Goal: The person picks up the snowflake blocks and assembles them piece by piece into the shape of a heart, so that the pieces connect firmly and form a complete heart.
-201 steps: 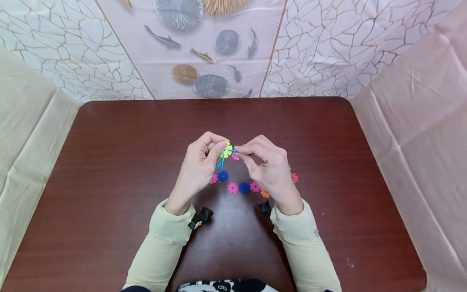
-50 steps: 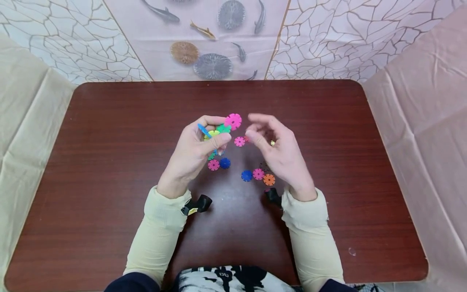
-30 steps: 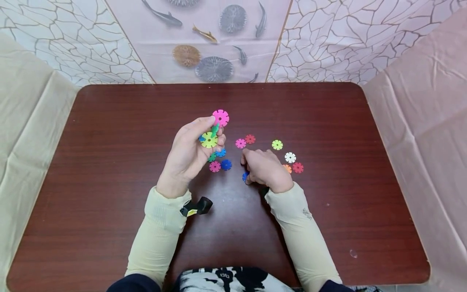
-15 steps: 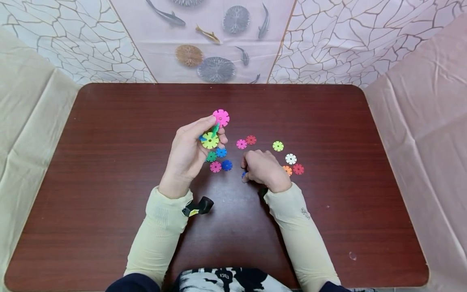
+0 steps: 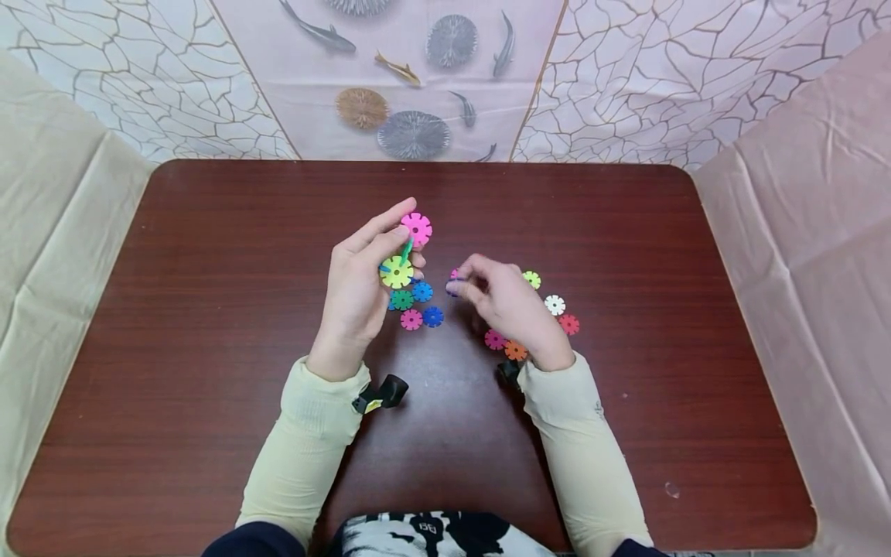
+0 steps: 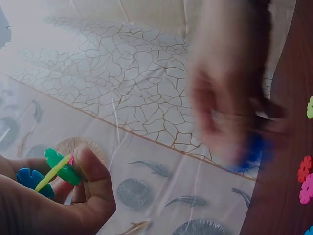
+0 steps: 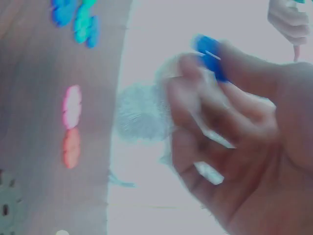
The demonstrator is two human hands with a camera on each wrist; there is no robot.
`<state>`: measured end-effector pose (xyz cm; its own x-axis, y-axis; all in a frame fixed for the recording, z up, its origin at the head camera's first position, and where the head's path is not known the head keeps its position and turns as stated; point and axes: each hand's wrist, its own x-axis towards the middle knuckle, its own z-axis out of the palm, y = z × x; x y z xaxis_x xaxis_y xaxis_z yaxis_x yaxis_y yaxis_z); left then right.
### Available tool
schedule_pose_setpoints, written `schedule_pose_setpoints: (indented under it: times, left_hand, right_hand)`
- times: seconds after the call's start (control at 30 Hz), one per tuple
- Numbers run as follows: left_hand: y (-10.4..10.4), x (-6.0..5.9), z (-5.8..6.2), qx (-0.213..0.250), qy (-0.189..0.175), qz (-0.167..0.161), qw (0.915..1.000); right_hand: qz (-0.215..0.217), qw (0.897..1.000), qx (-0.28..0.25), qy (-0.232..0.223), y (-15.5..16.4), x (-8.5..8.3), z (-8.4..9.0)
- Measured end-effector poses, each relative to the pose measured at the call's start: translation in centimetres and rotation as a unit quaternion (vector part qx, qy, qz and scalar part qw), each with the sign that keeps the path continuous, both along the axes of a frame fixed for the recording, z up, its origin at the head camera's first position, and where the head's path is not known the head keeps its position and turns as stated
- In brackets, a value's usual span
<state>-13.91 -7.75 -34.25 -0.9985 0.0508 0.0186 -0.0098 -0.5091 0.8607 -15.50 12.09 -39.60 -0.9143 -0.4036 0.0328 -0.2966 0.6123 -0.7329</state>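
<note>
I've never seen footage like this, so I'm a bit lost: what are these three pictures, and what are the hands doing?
A person wears three cameras: one on the head looking down, one on each wrist. The left hand holds a small cluster of snapped-together plastic snowflake discs, yellow, green, blue and pink. The right hand pinches a single blue disc, blurred in its wrist view. More loose discs in several colours lie on the dark wooden table between and beside the hands.

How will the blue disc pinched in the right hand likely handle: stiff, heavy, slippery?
The blue disc is thin with notches, so probably stiff and light. The right hand holds it with fingertips alone, suggesting little weight. Its smooth plastic look may make it somewhat slippery.
</note>
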Motion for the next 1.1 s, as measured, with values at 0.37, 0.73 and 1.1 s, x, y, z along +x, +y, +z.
schedule_pose_setpoints:
  times: [0.37, 0.73, 1.1]
  left_hand:
    - [0.2, 0.3, -0.1, -0.057, 0.043, 0.031, 0.9970]
    - [0.4, 0.3, -0.1, -0.055, 0.038, 0.032, 0.9973]
    - [0.6, 0.5, 0.0, -0.066, 0.035, 0.020, 0.9970]
  right_hand:
    - [-0.056, 0.955, -0.250, 0.148, -0.9, 2.1, 3.7]
    - [-0.030, 0.939, -0.265, 0.217, -2.4, 3.5, 6.0]
    - [-0.049, 0.929, -0.266, 0.253, -2.9, 3.7, 5.8]
